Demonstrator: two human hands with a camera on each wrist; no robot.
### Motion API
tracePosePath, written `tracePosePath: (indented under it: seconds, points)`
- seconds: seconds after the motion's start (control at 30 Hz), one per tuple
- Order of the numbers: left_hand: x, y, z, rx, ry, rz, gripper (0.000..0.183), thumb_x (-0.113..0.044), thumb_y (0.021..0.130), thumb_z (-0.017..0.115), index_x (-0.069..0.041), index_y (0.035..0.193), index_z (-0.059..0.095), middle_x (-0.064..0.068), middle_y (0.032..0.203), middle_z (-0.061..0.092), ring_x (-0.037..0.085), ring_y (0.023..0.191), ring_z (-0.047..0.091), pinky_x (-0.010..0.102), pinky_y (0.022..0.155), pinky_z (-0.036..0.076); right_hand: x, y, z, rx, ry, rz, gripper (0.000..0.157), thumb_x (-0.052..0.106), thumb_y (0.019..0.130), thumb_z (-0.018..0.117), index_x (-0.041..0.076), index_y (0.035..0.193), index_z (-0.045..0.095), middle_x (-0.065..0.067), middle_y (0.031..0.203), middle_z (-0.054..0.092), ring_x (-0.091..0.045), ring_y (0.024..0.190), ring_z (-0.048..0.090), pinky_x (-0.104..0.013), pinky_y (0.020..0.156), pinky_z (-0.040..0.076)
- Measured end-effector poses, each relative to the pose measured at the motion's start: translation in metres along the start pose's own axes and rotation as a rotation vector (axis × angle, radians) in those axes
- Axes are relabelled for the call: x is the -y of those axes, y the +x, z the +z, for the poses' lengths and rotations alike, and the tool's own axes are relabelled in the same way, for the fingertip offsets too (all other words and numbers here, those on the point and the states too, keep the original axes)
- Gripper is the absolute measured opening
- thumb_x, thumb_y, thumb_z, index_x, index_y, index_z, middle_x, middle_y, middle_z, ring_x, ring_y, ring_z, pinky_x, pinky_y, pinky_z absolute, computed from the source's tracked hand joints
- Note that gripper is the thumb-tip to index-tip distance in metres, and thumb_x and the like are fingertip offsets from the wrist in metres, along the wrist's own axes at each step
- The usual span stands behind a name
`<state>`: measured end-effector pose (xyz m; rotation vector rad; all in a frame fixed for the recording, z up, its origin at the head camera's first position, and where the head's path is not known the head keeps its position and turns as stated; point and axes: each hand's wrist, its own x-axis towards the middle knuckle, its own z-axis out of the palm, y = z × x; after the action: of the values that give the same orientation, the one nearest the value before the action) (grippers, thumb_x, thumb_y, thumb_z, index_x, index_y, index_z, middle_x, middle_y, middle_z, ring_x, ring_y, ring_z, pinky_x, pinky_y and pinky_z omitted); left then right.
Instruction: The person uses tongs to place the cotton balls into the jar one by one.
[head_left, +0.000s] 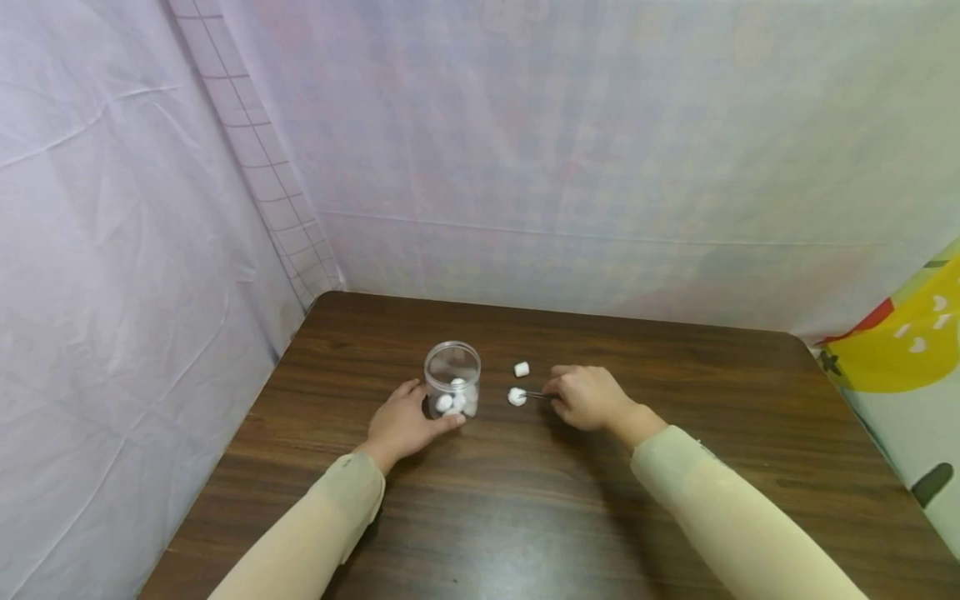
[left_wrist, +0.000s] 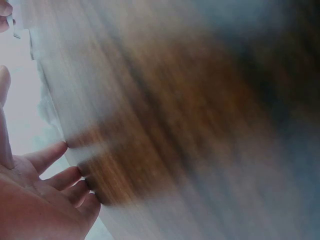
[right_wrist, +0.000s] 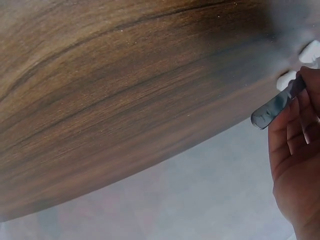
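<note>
My left hand [head_left: 403,423] holds a clear round jar [head_left: 453,367], its thumb across the front and fingers at the left side. Several white cotton balls [head_left: 459,402] lie in the lower part of the jar, which stands upright without a lid. To its right, my right hand [head_left: 588,396] pinches metal tweezers [right_wrist: 277,106]. Their tips meet a cotton ball [head_left: 517,397] at the table surface. Just behind it sits another white piece [head_left: 522,369], rather cylindrical. The left wrist view shows the left hand [left_wrist: 47,192] with its fingers bent, but not the jar.
Both hands work over a brown wood-grain table [head_left: 510,517]. A pale patterned curtain [head_left: 570,167] hangs behind it, and white cloth [head_left: 127,292] hangs along the left. At the right edge is a yellow printed cloth [head_left: 900,350].
</note>
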<state>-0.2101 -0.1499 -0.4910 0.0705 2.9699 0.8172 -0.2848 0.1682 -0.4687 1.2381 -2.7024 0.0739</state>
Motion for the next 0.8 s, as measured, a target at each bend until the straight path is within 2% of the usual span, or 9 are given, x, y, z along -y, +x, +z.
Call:
tracePosePath:
  seconds: [0.1,0.37,0.8]
  points:
    - [0.0,-0.0002,-0.0002,0.0,-0.002,-0.001,0.09,-0.071,0.082,0.065,-0.012,0.148,0.049,0.019,0.152,0.04,0.037,0.139,0.038,0.06,0.104,0.037,-0.0007,-0.0002,0.0015,-0.008,-0.008,-0.001,0.016,0.014,0.08,0.073,0.015,0.096,0.078,0.003,0.092,0.063,-0.02,0.073,0.065,-0.04,0.053,0.052]
    - [-0.0014,-0.0004,-0.0001,-0.002,-0.004,-0.001,0.09,-0.071,0.082,0.065,-0.011,0.147,0.05,0.019,0.152,0.041,0.037,0.139,0.038,0.06,0.104,0.037,-0.0031,-0.0016,0.0008,-0.044,-0.016,0.006,0.016,0.014,0.079,0.073,0.016,0.094,0.078,0.006,0.086,0.06,-0.013,0.064,0.058,-0.035,0.047,0.048]
    - [-0.0023,-0.002,-0.0022,0.005,0.003,-0.003,0.089,-0.071,0.082,0.064,-0.011,0.147,0.05,0.02,0.152,0.04,0.037,0.139,0.037,0.06,0.104,0.037,-0.0045,-0.0053,-0.006,-0.029,-0.022,0.025,0.016,0.014,0.08,0.072,0.015,0.095,0.078,0.006,0.085,0.058,-0.012,0.063,0.056,-0.033,0.048,0.047]
